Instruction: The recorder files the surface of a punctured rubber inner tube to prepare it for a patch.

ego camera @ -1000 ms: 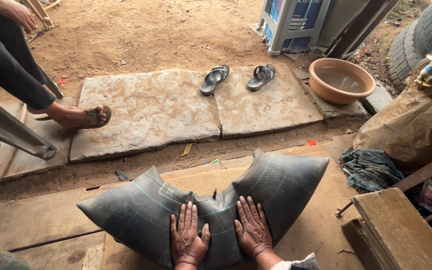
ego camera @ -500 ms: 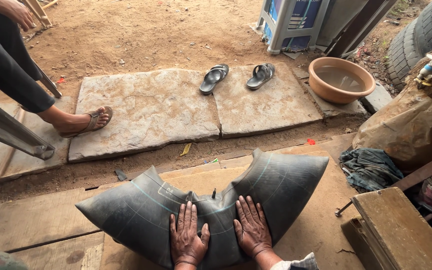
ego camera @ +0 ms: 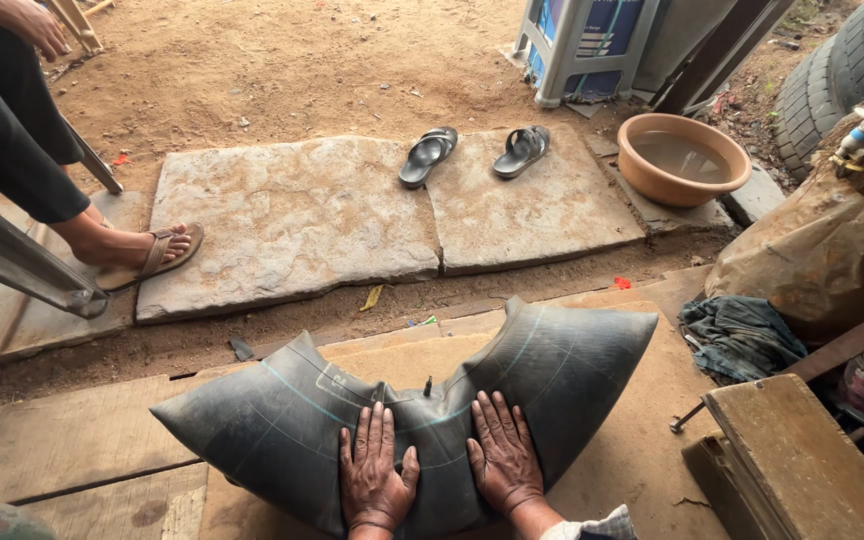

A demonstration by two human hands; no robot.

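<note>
Wood boards (ego camera: pixel 62 440) — hands (ego camera: pixel 439 468) flat on rubber tube (ego camera: pixel 282 420).

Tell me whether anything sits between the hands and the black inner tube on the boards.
Nothing visible does. The left hand and the right hand both lie flat, palms down, directly on the folded middle of the black inner tube, fingers spread. The valve stem stands just beyond the fingers, untouched.

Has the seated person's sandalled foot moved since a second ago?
Yes. The sandalled foot has slid from the small left slab onto the edge of the large grey stone slab, toward the right.
</note>
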